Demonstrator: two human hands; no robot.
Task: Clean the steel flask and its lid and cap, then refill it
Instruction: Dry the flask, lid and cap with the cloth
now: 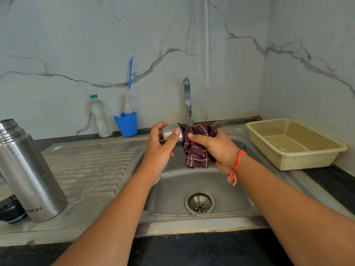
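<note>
Both forearms reach out over the sink. The left hand curls round the steel cap, its grip clamped on the cap, which lies sideways just under the tap. The right hand, an orange thread at its wrist, has its grip clamped on a maroon cloth bunched against the cap's rim. At the near left the steel flask stands open on the ribbed drainboard, with the black lid just beside it. Far left, against the marble wall, stand a plastic bottle and a blue cup holding a brush. A cream basket sits on the dark table to the right.
</note>
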